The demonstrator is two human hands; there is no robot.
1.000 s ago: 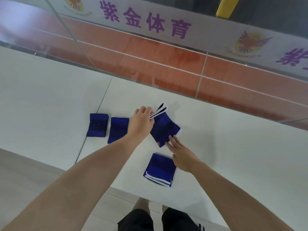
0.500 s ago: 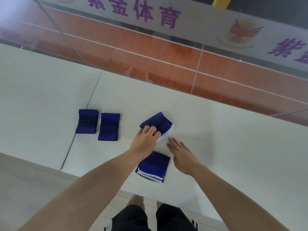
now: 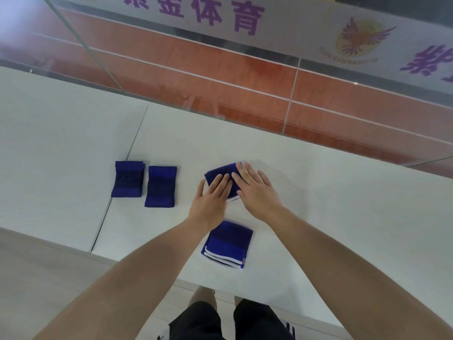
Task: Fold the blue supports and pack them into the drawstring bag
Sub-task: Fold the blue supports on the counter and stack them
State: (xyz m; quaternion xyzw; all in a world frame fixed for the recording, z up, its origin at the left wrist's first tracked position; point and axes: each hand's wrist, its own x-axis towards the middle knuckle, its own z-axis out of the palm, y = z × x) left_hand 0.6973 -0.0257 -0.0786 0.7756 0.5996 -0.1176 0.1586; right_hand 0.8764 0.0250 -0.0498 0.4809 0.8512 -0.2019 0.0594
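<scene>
A folded blue support [image 3: 220,171] lies on the white table [image 3: 343,217], with both hands pressing flat on it. My left hand [image 3: 212,201] covers its left half and my right hand [image 3: 256,190] its right half, fingers straight. Its white edge peeks out between my hands. Another folded blue support with white trim [image 3: 229,245] lies just in front, near the table's edge. Two smaller dark blue supports sit side by side at the left, one [image 3: 128,179] beside the other [image 3: 161,186]. No drawstring bag is in view.
A glass pane [image 3: 220,77] runs along the table's far edge, with an orange court floor behind it. The table's near edge [image 3: 147,266] is close to my legs. A seam [image 3: 133,141] divides the tabletop at the left.
My left hand folded the raised support down flat. My right hand slid up from the table onto it, and both hands now press on the fold.
</scene>
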